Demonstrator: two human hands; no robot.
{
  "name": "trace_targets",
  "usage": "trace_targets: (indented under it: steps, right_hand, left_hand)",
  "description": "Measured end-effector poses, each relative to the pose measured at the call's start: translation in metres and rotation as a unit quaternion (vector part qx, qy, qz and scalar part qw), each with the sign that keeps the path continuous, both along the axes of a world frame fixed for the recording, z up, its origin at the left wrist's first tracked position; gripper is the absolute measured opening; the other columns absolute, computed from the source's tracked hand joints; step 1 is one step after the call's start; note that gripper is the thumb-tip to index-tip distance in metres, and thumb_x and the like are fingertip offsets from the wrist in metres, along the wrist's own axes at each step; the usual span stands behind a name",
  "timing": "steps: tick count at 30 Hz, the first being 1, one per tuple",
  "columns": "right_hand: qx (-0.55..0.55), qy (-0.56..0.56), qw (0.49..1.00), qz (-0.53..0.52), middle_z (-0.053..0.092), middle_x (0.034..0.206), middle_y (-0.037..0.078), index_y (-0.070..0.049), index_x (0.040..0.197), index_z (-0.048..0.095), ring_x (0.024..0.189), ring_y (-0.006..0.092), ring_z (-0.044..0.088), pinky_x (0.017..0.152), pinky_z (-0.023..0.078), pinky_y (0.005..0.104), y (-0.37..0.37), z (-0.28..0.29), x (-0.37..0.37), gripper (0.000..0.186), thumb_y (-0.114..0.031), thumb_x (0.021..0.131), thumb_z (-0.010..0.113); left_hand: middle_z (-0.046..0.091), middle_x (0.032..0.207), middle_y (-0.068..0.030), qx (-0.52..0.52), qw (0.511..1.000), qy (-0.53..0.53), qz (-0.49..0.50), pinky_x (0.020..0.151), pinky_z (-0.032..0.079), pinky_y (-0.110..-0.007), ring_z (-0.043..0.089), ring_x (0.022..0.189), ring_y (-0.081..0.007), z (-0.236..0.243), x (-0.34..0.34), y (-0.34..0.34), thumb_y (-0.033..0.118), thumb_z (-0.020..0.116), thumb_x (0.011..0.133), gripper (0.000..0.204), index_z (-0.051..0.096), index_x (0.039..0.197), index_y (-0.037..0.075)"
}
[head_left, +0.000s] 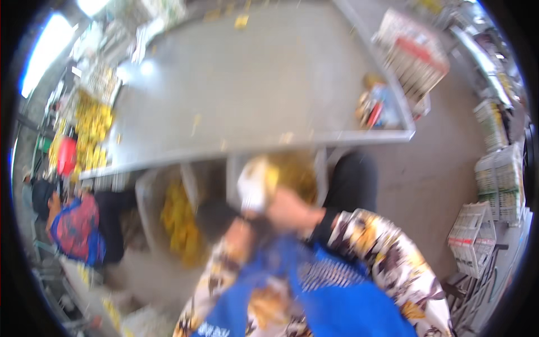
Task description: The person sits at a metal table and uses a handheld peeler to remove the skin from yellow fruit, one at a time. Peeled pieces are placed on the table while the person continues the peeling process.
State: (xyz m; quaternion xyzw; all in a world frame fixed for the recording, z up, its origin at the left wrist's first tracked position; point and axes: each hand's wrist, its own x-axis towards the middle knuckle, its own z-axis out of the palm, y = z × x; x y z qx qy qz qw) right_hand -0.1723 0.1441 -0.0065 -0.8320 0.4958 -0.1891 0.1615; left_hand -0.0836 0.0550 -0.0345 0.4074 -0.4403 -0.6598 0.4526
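My left hand (pixel 252 188), seemingly in a white glove, is over a bin at the table's near edge. My bare right hand (pixel 295 210) reaches in from the right, close against it. Between them shows a small yellow piece (pixel 272 175); motion blur hides which hand touches it and how the fingers are bent. Beneath my hands is a pale bin (pixel 321 174) with yellow pieces (pixel 298 174) inside. Left of it, another pale bin (pixel 147 210) holds a heap of yellow pieces (pixel 181 219).
A grey metal table (pixel 241 84) with a raised rim lies ahead. A mixed clump of items (pixel 373 106) sits in its right corner. White-and-red crates (pixel 412 53) stand beyond it, with more crates (pixel 471 238) at right. At left are a yellow pile (pixel 92 126) and a seated person (pixel 78 227).
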Motion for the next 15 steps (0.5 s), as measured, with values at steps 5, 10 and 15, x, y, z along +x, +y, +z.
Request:
trace_targets:
  steps: [5,10,15]
  right_hand:
    - [0.294,-0.385,0.830,-0.278,0.056,0.063,0.021,0.009,0.091,0.041,0.045,0.0252,0.056,0.037,0.043,0.0362,0.007,-0.009,0.025,0.025,-0.009,0.074,0.047]
    - [0.256,-0.312,0.868,-0.287,0.057,0.074,0.030,0.009,0.096,0.043,0.069,0.0427,0.058,0.062,0.047,0.0451,0.008,-0.020,0.016,0.030,-0.011,0.074,0.049]
    - [0.206,-0.259,0.909,-0.255,0.058,0.074,0.028,0.008,0.090,0.047,0.069,0.0400,0.060,0.060,0.047,0.0437,-0.004,0.003,-0.003,0.032,-0.020,0.077,0.053]
  left_hand:
    - [0.058,0.068,-0.0051,0.119,0.991,-0.047,-0.036,0.049,0.045,-0.027,0.054,0.056,-0.0139,0.031,0.004,0.005,0.018,0.061,0.081,0.014,0.059,0.083,0.004]
    - [0.059,0.073,-0.0068,-0.050,0.981,0.046,-0.184,0.055,0.048,-0.031,0.057,0.061,-0.0190,-0.033,0.016,-0.029,0.021,0.060,0.082,0.018,0.058,0.085,0.004]
    - [0.060,0.076,-0.0082,0.079,0.990,0.047,-0.109,0.059,0.051,-0.030,0.059,0.066,-0.0194,0.051,0.007,-0.013,0.021,0.059,0.084,0.018,0.059,0.089,0.004]
